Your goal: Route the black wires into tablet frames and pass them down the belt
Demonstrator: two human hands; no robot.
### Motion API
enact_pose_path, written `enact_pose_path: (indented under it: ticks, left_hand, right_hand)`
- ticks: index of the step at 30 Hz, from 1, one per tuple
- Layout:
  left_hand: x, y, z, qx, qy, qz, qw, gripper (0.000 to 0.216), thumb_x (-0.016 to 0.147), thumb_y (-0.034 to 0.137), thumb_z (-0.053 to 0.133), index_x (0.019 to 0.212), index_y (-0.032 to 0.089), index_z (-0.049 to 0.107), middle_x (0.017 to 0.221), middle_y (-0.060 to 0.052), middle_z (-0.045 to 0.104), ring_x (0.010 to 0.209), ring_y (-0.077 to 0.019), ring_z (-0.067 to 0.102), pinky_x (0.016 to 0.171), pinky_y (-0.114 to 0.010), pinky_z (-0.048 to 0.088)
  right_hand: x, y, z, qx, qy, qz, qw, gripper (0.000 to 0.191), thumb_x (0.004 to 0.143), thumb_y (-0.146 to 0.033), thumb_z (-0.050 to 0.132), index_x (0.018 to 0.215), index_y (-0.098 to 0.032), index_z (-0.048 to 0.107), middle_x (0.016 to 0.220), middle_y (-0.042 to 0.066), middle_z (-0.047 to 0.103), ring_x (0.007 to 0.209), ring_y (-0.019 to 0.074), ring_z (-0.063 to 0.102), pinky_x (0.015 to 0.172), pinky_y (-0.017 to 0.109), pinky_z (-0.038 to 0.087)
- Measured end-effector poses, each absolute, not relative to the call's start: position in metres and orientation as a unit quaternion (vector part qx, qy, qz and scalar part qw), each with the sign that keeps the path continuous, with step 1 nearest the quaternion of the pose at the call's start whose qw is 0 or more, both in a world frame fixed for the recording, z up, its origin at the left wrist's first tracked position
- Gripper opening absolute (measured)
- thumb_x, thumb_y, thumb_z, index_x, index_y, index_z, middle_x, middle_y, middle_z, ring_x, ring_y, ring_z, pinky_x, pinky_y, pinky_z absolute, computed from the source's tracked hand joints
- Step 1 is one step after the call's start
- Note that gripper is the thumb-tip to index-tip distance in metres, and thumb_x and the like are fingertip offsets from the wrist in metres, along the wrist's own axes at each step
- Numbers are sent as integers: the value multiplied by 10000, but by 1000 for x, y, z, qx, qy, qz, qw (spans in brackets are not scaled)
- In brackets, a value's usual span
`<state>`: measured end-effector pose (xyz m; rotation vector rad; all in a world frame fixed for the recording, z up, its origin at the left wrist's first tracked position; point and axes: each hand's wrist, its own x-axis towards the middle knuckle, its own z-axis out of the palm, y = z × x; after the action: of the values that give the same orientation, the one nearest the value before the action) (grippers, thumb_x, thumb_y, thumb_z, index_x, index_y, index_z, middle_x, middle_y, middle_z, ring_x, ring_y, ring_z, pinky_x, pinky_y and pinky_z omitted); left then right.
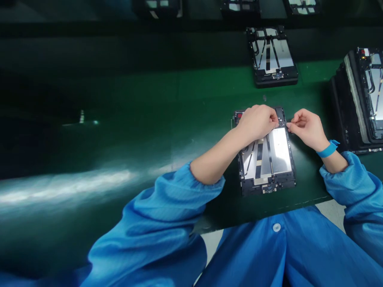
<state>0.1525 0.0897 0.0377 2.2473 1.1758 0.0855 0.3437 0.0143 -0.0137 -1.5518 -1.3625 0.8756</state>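
An opened tablet (280,153) lies flat before me, its silvery inner plates, dark ribbon cables and black frame exposed. Across its upper part rests my left hand (257,122), fingers curled and pinched near the top right corner; whatever they grip is too small to make out. My right hand (308,126), with a blue band (328,148) on its wrist, pinches at the tablet's upper right edge. Its thumb and fingertips meet there, and I cannot tell what is between them. My left forearm and hand hide part of the tablet's upper left.
A second opened tablet (273,56) sits on a dark stack farther back. To the right stands a tall stack of tablets (359,99). More such units (241,7) line the far shelf. The green mat (134,131) ends at the table edge near my lap.
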Motion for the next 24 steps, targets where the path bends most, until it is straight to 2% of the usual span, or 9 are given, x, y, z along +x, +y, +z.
enact_pose_path:
  ticks: [3, 6, 9, 12, 16, 24]
  left_hand:
    - [154, 86, 40, 864, 425, 32, 267, 204, 918, 167, 598, 927, 176, 802, 1004, -104, 784, 1010, -307, 714, 902, -424, 498]
    - [156, 84, 39, 885, 371, 64, 274, 232, 935, 212, 618, 1066, 174, 806, 1103, -119, 756, 1062, -302, 702, 925, -411, 500]
    - [157, 85, 34, 879, 367, 96, 288, 199, 958, 251, 623, 982, 163, 801, 1029, -107, 752, 999, -273, 701, 887, -377, 497]
    - [156, 87, 29, 852, 427, 114, 280, 176, 961, 263, 642, 910, 169, 782, 940, -90, 760, 949, -271, 695, 870, -386, 487]
    - [153, 87, 25, 833, 463, 107, 284, 130, 945, 249, 671, 913, 174, 772, 955, -93, 776, 955, -276, 696, 869, -395, 487]
    - [154, 85, 23, 830, 463, 112, 289, 159, 948, 226, 635, 942, 163, 781, 982, -106, 785, 972, -290, 707, 903, -426, 502]
  right_hand:
    - [343, 16, -14, -617, -529, 354, 463, 339, 725, -397, 828, 784, -256, 526, 726, -31, 646, 663, 152, 657, 629, 301, 552]
    - [338, 18, -11, -599, -518, 358, 495, 434, 703, -483, 885, 786, -260, 523, 758, -22, 657, 710, 161, 666, 667, 316, 580]
    - [332, 22, -10, -583, -519, 351, 518, 409, 730, -488, 878, 818, -255, 553, 841, 2, 690, 780, 173, 686, 710, 328, 601]
    - [327, 26, -12, -585, -518, 347, 519, 292, 758, -385, 813, 926, -244, 620, 965, 25, 714, 790, 154, 667, 684, 302, 577]
    - [328, 31, -19, -616, -519, 376, 459, 282, 689, -250, 786, 937, -225, 654, 863, -8, 669, 713, 127, 602, 647, 270, 525]
    - [336, 32, -22, -599, -518, 420, 443, 378, 656, -385, 832, 946, -235, 641, 877, 3, 635, 796, 155, 612, 728, 310, 547]
